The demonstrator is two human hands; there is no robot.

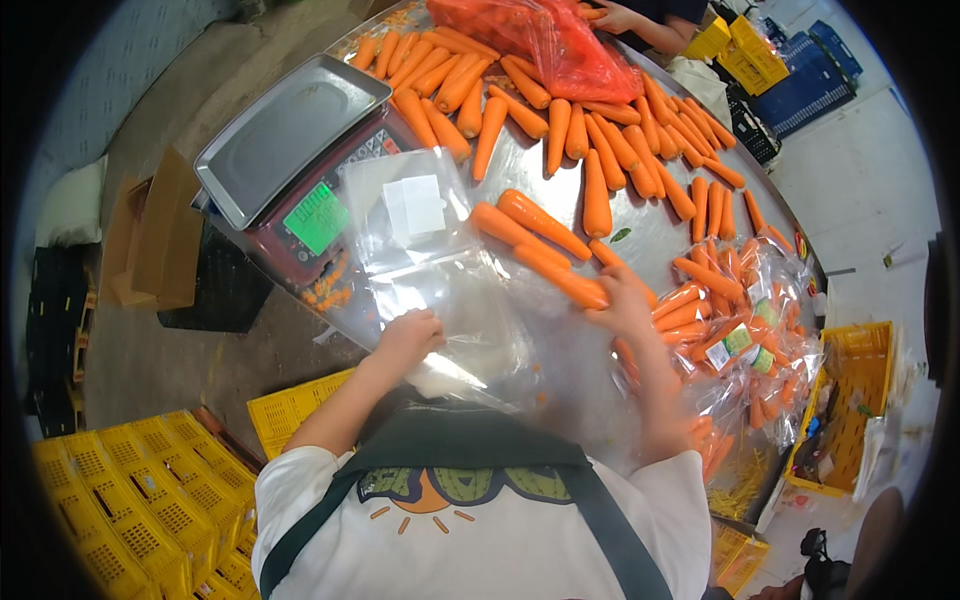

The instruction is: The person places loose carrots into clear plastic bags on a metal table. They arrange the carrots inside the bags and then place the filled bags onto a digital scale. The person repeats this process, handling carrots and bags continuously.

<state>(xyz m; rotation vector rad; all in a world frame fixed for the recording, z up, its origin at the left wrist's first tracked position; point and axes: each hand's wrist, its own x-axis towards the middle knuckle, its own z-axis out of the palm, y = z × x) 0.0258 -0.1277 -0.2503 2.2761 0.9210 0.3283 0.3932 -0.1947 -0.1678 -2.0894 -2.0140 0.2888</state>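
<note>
My left hand (412,337) is at the near end of a stack of clear plastic bags (442,277), its fingers curled at the film; whether they pinch it I cannot tell. My right hand (624,300) grips a carrot (559,276) by its thick end, with its tip pointing up and left. Another carrot (611,255) lies by the fingers of that hand; whether it is held too is unclear. Two more carrots (541,221) lie just beyond, beside the bags. Small white slips (414,206) show at the stack's far end. Bagged carrots (731,345) are heaped to my right.
A digital scale (315,217) with a metal pan (292,135) stands at left. Loose carrots (596,195) and a red plastic bag (547,52) cover the far side of the steel table (525,161). Another person's hand (616,16) is beyond. Yellow crates (135,502) stand at lower left.
</note>
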